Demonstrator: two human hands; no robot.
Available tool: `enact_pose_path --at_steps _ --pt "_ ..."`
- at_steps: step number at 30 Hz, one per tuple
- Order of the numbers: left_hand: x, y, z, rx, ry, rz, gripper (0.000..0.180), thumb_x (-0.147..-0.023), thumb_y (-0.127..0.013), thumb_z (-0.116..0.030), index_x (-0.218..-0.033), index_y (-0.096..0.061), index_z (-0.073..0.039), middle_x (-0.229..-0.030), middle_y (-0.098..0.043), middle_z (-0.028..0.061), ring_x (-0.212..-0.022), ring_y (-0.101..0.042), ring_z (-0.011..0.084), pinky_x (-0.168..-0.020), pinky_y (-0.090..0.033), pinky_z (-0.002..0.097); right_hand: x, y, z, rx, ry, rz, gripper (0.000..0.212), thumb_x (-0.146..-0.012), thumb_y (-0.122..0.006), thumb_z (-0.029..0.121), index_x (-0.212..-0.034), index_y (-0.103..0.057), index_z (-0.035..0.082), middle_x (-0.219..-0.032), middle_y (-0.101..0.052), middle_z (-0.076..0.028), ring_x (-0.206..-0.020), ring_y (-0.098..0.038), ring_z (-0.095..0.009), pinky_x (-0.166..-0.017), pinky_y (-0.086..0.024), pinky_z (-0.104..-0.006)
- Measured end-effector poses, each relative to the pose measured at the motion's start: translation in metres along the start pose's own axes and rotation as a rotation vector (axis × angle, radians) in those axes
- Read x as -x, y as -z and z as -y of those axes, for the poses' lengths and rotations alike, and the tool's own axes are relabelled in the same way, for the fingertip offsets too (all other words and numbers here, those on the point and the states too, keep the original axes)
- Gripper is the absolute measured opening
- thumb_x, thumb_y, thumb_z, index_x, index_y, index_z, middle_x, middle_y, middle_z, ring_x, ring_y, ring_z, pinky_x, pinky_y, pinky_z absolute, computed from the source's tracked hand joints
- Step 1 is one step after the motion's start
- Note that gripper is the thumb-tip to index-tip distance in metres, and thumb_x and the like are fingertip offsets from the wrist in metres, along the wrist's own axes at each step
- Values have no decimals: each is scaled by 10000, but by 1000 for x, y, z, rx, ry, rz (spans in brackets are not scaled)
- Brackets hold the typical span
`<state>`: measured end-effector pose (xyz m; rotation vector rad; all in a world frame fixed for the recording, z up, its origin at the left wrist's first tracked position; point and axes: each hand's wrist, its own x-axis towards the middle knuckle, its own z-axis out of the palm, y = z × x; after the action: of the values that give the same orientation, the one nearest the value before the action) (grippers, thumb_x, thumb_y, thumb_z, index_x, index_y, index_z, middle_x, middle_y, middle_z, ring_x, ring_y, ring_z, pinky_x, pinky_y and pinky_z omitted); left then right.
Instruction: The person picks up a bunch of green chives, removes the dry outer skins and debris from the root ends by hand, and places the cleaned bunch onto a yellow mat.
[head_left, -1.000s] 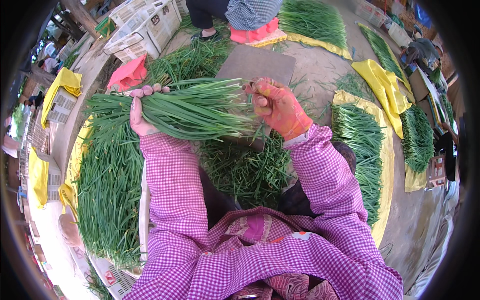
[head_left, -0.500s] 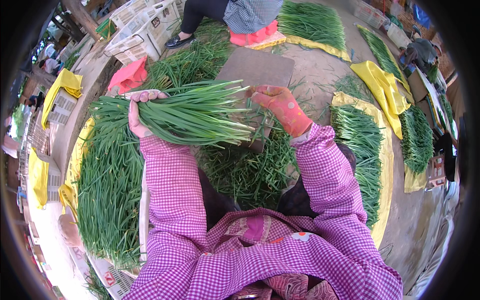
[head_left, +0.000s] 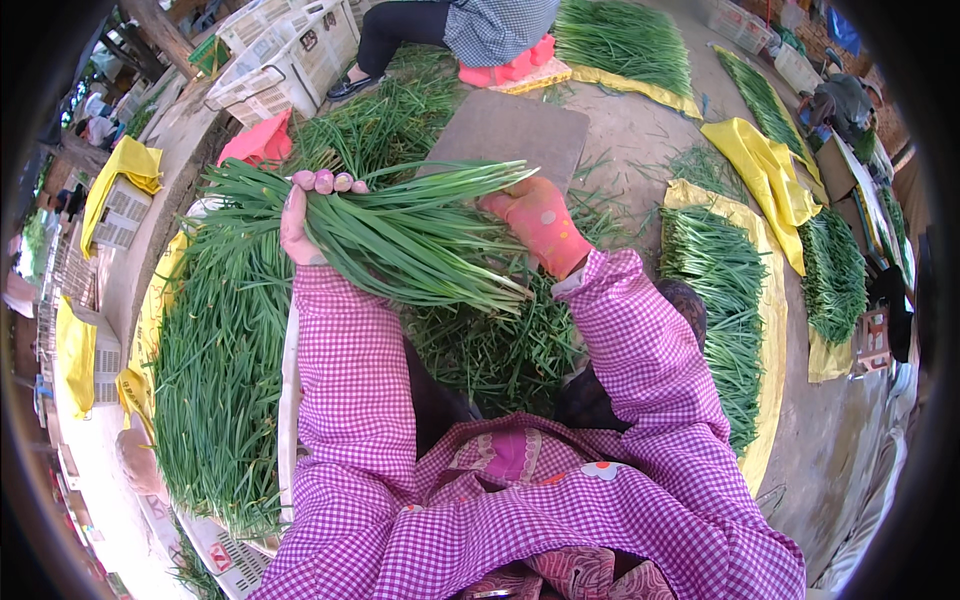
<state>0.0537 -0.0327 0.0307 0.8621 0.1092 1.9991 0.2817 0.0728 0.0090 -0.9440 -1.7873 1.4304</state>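
My left hand (head_left: 298, 225) is closed around the middle of a loose bunch of garlic chives (head_left: 400, 225), whose pale stalk ends point right and green leaves trail left. At those stalk ends is my right hand (head_left: 542, 222), in an orange-red glove with light dots. Its fingers are closed at the stalks, their tips partly hidden among them. Below the bunch, loose green trimmings (head_left: 500, 345) are heaped between my knees. A thick pile of garlic chives (head_left: 220, 370) lies by my left arm, reaching up under the held leaves.
Flat brown board (head_left: 540, 125) lies ahead. Neat rows of chives (head_left: 715, 300) rest on yellow sheeting (head_left: 770, 330) to the right. Ahead left stand white crates (head_left: 300, 75) and a red bag-like thing (head_left: 260, 142). Another person (head_left: 490, 35) sits on a pink-red seat beyond the board.
The bunch and my left hand have shifted slightly right. My right hand has moved left and now meets the stalk ends, where before it was just apart from them.
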Motion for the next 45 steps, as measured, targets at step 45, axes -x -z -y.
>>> enact_pose_path --at_steps 45 --pt "0 17 -28 64 -118 -115 144 -893 -473 -209 -858 -527 -81 -822 -541 17 -799 -532 185 -816 -443 357 29 -21 20 -609 -190 321 338 -792 -662 85 -1084 -577 -62 -1025 -637 -108 -933 -606 -172 -831 -486 -305"
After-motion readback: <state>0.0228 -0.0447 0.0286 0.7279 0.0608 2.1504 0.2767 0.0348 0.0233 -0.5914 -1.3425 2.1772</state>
